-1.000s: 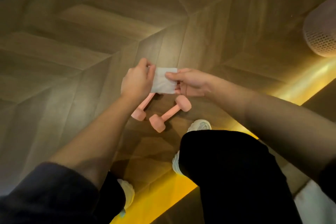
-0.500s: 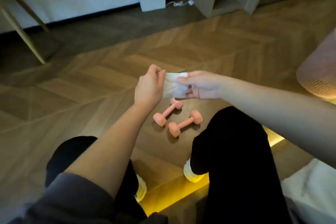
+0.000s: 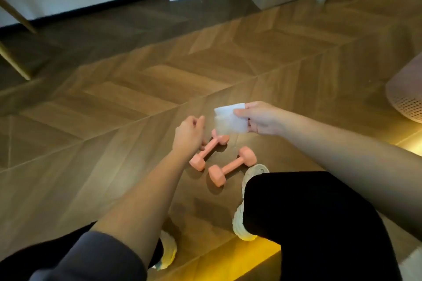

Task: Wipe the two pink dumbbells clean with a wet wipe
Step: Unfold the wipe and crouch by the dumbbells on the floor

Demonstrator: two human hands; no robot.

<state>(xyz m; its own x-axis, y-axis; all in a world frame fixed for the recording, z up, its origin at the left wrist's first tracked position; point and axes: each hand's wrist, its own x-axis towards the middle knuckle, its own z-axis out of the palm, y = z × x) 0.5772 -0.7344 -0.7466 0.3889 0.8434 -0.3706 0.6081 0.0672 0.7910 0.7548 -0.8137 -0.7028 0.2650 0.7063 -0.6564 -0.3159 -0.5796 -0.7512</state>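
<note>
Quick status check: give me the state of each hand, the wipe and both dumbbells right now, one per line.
left hand: empty, fingers loosely curled, over the far dumbbell's handle, contact unclear
right hand: pinching the wet wipe by one edge
wet wipe: unfolded, hanging in the air, touching neither dumbbell
far dumbbell: lying on the floor
near dumbbell: lying on the floor, untouched

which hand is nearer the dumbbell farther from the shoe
Left. The left hand hovers right over that dumbbell, at its handle; the right hand is up and off to the right, holding the wet wipe.
</note>
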